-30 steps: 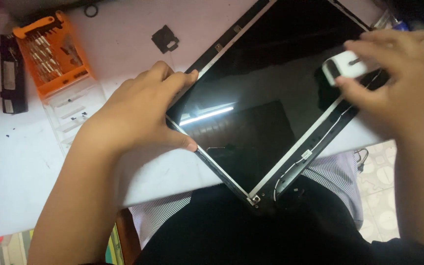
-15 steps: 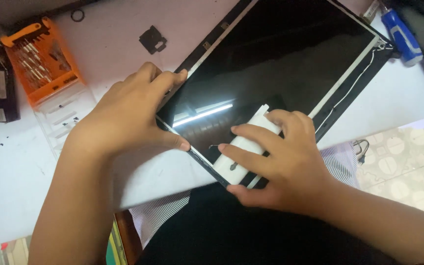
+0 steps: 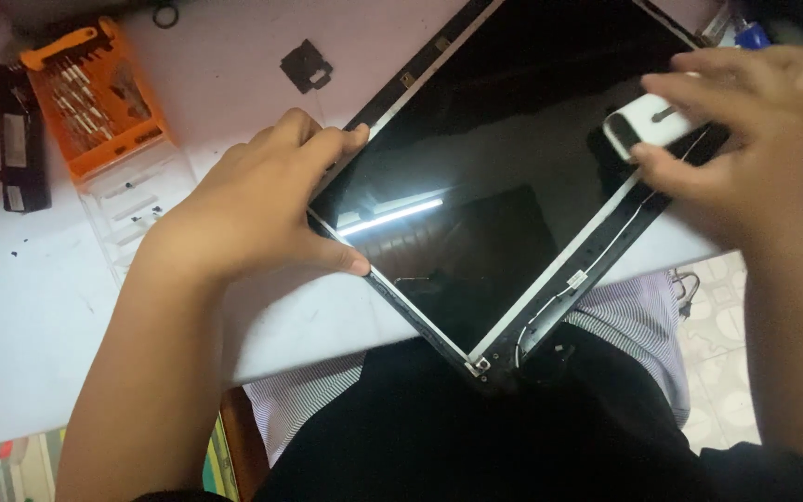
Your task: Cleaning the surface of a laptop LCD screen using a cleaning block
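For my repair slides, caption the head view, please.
Left hand steadies a bare laptop screen panel while right hand holds a small white device on it.

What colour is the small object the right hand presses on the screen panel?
White, seen in the head view: the small object under the right hand.

One head-worn camera looks steeply down from close above the white desk (image 3: 234, 84), its near edge crossing the lower frame, the wearer's lap below; no second view.
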